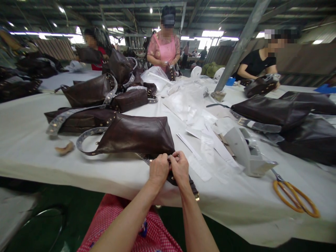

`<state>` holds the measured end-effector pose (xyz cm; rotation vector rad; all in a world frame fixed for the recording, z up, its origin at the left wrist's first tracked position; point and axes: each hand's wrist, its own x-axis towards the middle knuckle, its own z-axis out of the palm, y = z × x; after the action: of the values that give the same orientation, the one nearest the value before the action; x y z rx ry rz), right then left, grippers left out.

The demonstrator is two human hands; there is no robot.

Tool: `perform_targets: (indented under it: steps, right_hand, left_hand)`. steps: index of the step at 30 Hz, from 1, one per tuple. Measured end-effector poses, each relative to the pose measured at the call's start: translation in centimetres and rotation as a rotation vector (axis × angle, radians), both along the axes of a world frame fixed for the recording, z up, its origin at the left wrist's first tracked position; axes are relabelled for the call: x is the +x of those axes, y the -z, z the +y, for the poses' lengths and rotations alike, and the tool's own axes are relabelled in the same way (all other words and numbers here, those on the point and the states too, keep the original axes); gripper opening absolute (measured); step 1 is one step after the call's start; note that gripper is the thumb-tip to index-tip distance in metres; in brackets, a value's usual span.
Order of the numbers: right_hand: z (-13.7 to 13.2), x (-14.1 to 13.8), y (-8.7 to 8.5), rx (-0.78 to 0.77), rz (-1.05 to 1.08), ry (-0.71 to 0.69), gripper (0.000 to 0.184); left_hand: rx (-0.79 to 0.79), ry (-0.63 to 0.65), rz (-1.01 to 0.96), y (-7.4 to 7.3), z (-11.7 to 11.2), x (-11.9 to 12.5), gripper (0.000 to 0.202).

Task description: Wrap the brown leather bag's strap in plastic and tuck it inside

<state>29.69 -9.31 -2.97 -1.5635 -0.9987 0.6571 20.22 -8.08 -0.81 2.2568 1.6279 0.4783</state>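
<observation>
One brown leather bag point(136, 134), lying near the front edge of the white-covered table point(26, 150), a dark strap with buckle point(193, 189) reaching toward that edge; left hand point(159, 169) and right hand point(180, 169) close together, fingertips pinched at the bag's near right corner, exact part hidden. Body probably soft, fairly light and smooth enough to slip, strap likely stiffer; best taken by seamed corner or strap base.

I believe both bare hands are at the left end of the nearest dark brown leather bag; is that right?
Wrong end: the head view shows the left hand and right hand at the right end of that brown leather bag.
</observation>
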Motion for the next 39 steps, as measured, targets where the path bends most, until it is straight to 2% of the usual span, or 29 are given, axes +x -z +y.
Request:
perform_targets:
  steps: [3,7,10,12,16,18,27,32,35,39]
  right_hand:
    - [-0.1,0.0,-0.3,0.004,-0.036,0.01,0.027]
    - [0.1,0.2,0.0,0.003,-0.124,0.027,0.018]
    - [0.1,0.4,0.3,-0.012,-0.041,-0.04,0.016]
    - [0.1,0.5,0.5,-0.003,0.0,-0.072,0.017]
    - [0.0,0.4,0.4,0.026,0.014,-0.09,0.018]
    - [0.0,0.4,0.4,0.035,0.025,-0.102,0.017]
    - [-0.5,0.1,-0.3,0.033,-0.037,-0.09,0.018]
    - [-0.5,0.2,0.1,0.049,-0.154,-0.099,0.015]
    - [-0.5,0.5,0.2,0.039,-0.217,-0.127,0.016]
    - [-0.4,0.7,0.5,0.032,-0.303,-0.117,0.021]
  left_hand:
    - [0.023,0.023,-0.002,0.2,-0.3,0.0,0.024]
    - [0.068,0.036,-0.043,0.2,-0.9,-0.4,0.016]
    - [0.011,0.012,-0.207,0.0,-0.6,-1.0,0.008]
    - [-0.133,-0.002,-0.416,-0.2,0.1,-1.4,0.004]
    - [-0.59,-0.091,-0.879,-0.6,1.5,-1.7,0.008]
    - [-0.68,-0.144,-0.981,-0.7,1.6,-1.4,0.009]
    - [-0.838,-0.314,-1.092,-0.8,1.1,-0.7,0.023]
    - [-0.964,-0.294,-1.054,-1.5,2.1,-1.1,0.003]
    - [-1.015,-0.269,-1.039,-1.7,2.6,-1.0,0.01]
    - [-0.988,-0.271,-1.061,-1.3,2.7,-0.6,0.011]
